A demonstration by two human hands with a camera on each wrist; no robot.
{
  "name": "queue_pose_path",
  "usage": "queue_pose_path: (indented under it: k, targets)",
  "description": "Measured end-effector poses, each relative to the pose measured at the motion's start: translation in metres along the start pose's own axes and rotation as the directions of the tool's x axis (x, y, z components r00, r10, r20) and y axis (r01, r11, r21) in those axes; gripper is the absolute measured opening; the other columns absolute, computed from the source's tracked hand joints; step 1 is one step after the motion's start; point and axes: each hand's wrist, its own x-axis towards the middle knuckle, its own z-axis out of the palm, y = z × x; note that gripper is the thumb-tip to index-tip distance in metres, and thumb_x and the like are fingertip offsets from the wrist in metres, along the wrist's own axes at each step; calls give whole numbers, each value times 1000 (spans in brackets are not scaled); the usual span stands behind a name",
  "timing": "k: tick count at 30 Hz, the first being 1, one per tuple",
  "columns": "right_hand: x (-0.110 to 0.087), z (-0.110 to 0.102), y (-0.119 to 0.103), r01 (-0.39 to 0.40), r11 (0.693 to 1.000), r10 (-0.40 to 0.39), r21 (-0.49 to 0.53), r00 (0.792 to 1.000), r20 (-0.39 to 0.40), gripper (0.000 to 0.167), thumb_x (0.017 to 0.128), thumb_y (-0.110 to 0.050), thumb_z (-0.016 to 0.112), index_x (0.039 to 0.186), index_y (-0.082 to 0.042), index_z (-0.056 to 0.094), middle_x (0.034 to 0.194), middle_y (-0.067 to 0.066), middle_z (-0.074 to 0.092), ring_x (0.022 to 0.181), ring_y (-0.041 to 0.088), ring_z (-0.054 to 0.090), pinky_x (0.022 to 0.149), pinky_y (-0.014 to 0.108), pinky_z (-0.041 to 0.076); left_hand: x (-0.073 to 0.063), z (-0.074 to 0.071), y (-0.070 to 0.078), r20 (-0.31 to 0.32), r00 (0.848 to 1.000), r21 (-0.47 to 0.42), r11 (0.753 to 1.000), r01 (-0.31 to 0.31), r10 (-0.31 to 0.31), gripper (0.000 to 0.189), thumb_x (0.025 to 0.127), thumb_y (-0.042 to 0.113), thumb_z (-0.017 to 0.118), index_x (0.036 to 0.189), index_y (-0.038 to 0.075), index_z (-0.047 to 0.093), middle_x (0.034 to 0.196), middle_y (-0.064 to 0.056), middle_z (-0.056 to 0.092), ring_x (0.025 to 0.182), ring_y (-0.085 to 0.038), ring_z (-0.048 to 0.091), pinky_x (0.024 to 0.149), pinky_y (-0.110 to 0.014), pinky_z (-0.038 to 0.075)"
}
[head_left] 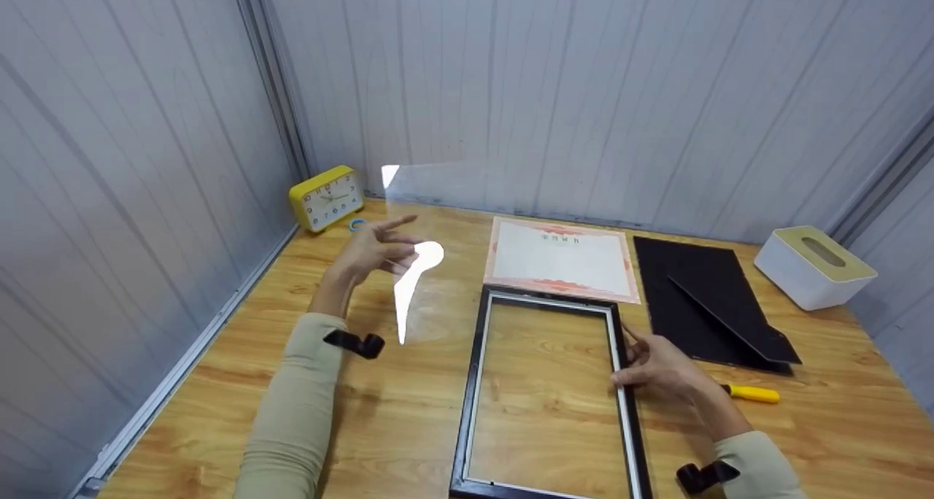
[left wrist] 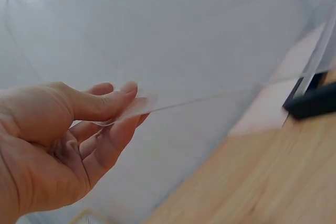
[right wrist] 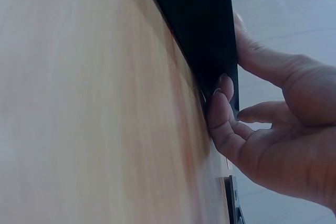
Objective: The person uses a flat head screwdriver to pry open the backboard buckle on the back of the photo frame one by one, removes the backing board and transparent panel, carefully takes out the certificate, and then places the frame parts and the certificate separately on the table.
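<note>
My left hand [head_left: 371, 251] pinches a clear, stiff sheet [left wrist: 178, 72] by its edge, thumb on one face and fingers on the other. In the head view the sheet is tilted up over the left part of the table and shows bright glare. My right hand [head_left: 665, 364] grips the right side of a black picture frame [head_left: 473, 382], thumb over the top and fingers along the outer edge. The frame has a silver inner border, and wood grain shows through its opening. In the right wrist view my fingertips [right wrist: 219, 109] press the frame's dark outer side, low by the tabletop.
A certificate [head_left: 560, 262] with a pink border lies beyond the frame. Right of it is a black backing board [head_left: 682, 265] with a stand leg. A yellow-handled tool [head_left: 755, 393], a tissue box [head_left: 806, 284], a yellow clock [head_left: 332, 200] and a small blue ring [head_left: 356, 225] are around.
</note>
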Motion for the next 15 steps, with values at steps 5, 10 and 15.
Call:
queue_pose_path:
  k: [5,10,15]
  targets:
    - [-3,-1,2,-2,1000,2,10,1000,0,111,80,-12,86,158,4,9,96,20,61,78,25,62,66,35,58,15,-41,-19,-52,990,56,989,136,-133,60,101,-1,56,156,13,37,139,-23,55,70,-14,69,64,-25,58]
    - [-2,1,2,-4,999,3,34,1000,9,111,81,-11,85,157,5,7,96,19,61,78,23,61,65,33,57,23,-59,-31,-88,970,181,954,241,-228,56,104,4,51,157,14,35,143,-22,51,68,-10,65,62,-23,52]
    - [-1,1,3,-15,999,14,40,1000,10,111,81,-11,85,157,6,6,96,18,63,79,22,62,64,32,56,36,-63,-43,-118,949,264,912,314,-293,54,104,7,54,155,13,39,138,-19,56,63,-7,62,60,-23,50]
